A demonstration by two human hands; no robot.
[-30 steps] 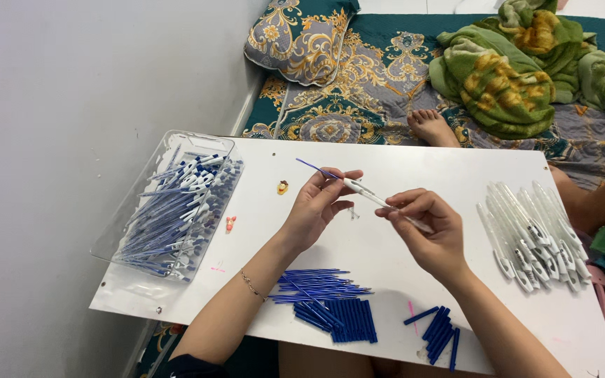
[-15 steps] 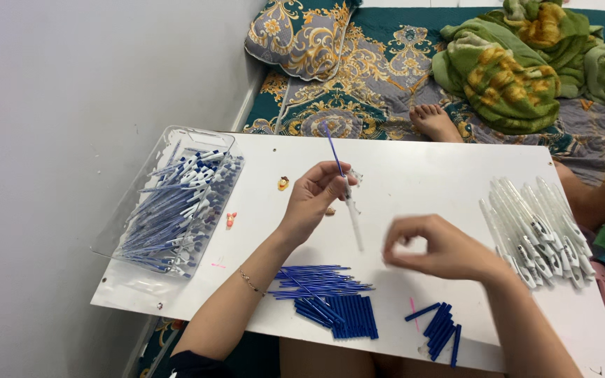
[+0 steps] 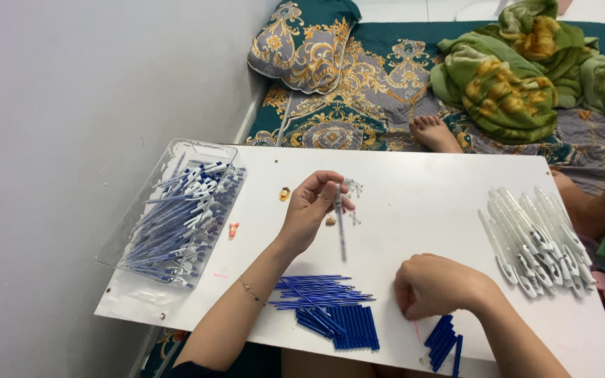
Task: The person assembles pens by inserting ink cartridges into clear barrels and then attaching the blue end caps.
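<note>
Assembly midway, we judge: left hand (image 3: 311, 210) fingers pinch a pen (image 3: 340, 222) above the desk (image 3: 421, 210), right hand (image 3: 437, 285) curls over caps (image 3: 444, 339); tray (image 3: 176, 217) holds finished pens, barrels (image 3: 535, 241) remain.

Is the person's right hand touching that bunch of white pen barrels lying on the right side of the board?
Apart. The head view shows the right hand resting near the board's front edge, with bare white board plainly between it and the white pen barrels.
</note>
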